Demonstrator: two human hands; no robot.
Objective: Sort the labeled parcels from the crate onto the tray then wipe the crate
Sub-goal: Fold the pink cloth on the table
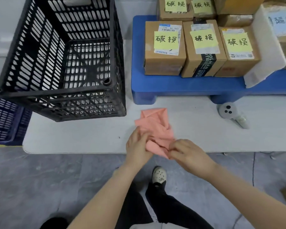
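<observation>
A black slatted crate (40, 96) stands on the white table at the left, with nothing visible inside it. To its right a blue tray (172, 90) carries several cardboard parcels (163, 63) with yellow labels. A pink cloth (153, 124) lies crumpled at the table's front edge. My left hand (137, 147) grips the cloth's near left part. My right hand (188, 152) pinches its near right corner. Both hands sit at the table edge, in front of the gap between crate and tray.
A grey handheld controller (229, 113) lies on the table right of the cloth. A white padded parcel (267, 52) leans on the tray's right end. A dark blue crate (5, 121) sits lower at the left. My legs and a shoe show below.
</observation>
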